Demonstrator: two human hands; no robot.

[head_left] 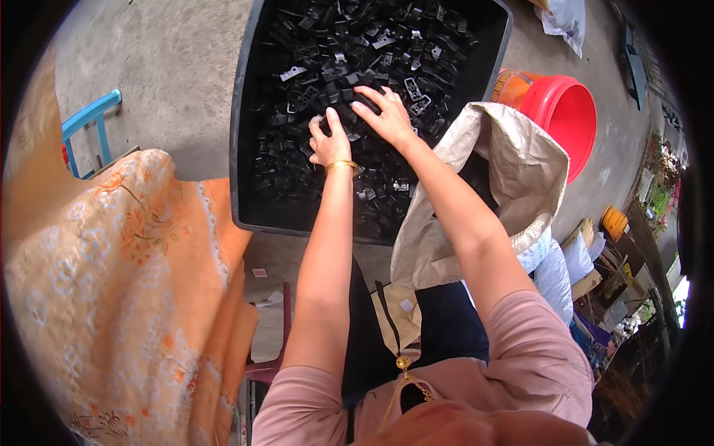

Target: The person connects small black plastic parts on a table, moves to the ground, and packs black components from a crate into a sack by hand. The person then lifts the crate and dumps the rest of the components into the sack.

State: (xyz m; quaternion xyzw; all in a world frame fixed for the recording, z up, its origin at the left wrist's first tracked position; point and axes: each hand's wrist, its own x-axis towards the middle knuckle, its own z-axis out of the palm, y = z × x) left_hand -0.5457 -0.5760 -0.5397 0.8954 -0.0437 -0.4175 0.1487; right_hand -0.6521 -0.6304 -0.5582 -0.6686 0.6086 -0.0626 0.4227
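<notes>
A large black tub holds a heap of small black plastic parts. Both my hands are inside it, side by side over the heap. My left hand, with a gold bangle at the wrist, has its thumb and fingers curled inward; what lies between them is hidden. Just to its right, my right hand reaches in with thumb and index finger pointing left, around dark plastic parts at the fingertips. A beige woven sack stands open against the tub's near right side, under my right forearm.
A red bucket lies tipped beside the sack. To the left, an orange flowered cloth covers something, with a blue frame behind it. White sacks and clutter stand at the right.
</notes>
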